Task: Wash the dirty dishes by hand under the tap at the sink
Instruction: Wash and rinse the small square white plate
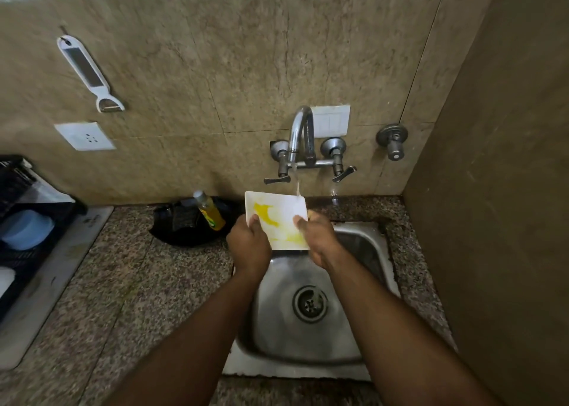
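A white square plate [278, 211] smeared with yellow residue is held tilted over the back of the steel sink [366, 251]. My left hand [249, 245] grips its left edge, thumb on the face. On the right edge sits my right hand [317, 236], thumb pressed on the plate. A thin stream of water falls from the chrome tap [300, 135] onto the plate's upper right corner. The sink basin holds no other dishes, and its drain [310, 303] is uncovered.
A yellow dish-soap bottle [211, 210] lies on a black tray [184, 224] left of the sink. A dark rack with a blue bowl [26, 228] stands at far left. Granite counter [123, 282] surrounds the sink; a brown wall [498, 221] closes the right side.
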